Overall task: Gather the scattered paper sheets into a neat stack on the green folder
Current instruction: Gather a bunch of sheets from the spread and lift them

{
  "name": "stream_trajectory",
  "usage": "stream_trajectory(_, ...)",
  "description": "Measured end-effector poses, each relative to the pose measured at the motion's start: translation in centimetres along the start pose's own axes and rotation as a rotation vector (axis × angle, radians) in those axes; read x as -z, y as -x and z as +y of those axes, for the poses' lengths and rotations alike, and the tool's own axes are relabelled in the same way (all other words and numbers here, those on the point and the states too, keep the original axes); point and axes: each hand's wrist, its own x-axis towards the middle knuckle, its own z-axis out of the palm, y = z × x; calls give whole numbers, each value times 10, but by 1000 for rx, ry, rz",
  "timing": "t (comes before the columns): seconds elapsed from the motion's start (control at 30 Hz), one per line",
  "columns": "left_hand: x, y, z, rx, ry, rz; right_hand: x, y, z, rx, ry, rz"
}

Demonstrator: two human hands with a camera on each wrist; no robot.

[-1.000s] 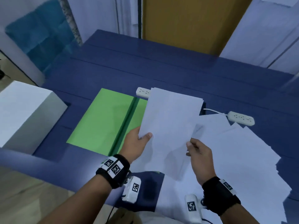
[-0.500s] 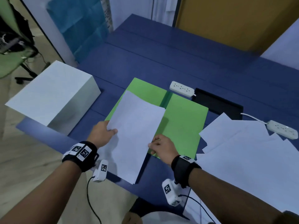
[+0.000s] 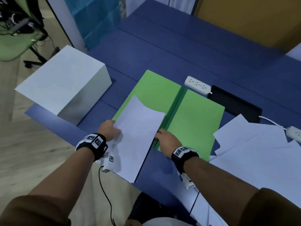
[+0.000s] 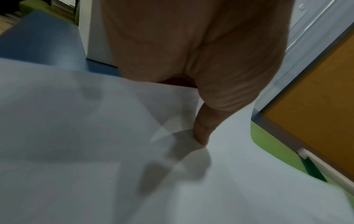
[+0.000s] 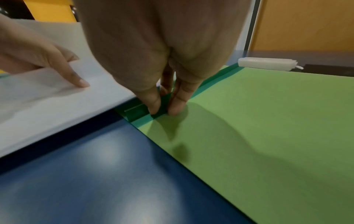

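The left hand (image 3: 109,132) pinched the left edge of a paper sheet (image 3: 138,132), thumb on top. The right hand (image 5: 164,75) had its fingertips (image 5: 153,104) close together at the dark spine of the open green folder (image 3: 192,121); whether they gripped it could not be told. The sheet lay over the folder's left half and overhung the blue desk (image 3: 162,51). More scattered sheets (image 3: 260,152) lay right; a white box (image 3: 65,85) stood left.

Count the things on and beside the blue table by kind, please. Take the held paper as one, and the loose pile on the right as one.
Green folder: 1
Power strips: 2
White box: 1
Black tray: 1
Held paper: 1
Loose paper pile: 1
Total: 7
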Motion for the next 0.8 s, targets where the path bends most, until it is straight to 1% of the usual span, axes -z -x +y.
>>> stream_trajectory(0.13, -15, 3, 8, 0, -24, -11, -1, 7, 15, -34, 28, -4)
stream_trajectory(0.27, -34, 9, 23, -10, -65, -30, -3, 12, 28, -63, -54, 40)
stream_trajectory(0.37, -42, 10, 32, -22, -95, -19, -4, 17, 34, -80, -109, 77)
stream_trajectory(0.5, -43, 10, 40, -7, -95, 77, -5, 25, 36, -92, -160, 94)
stream_trajectory(0.6, -44, 11, 43, 12, -154, 151, -5, 32, 38, -85, -245, 134)
stream_trajectory(0.7, -50, 14, 43, -17, -271, 224, -2, 49, 46, -61, -324, 215)
stream_trajectory(0.8, -61, 25, 53, -87, -314, 294, -2, 77, 63, -80, -377, 274)
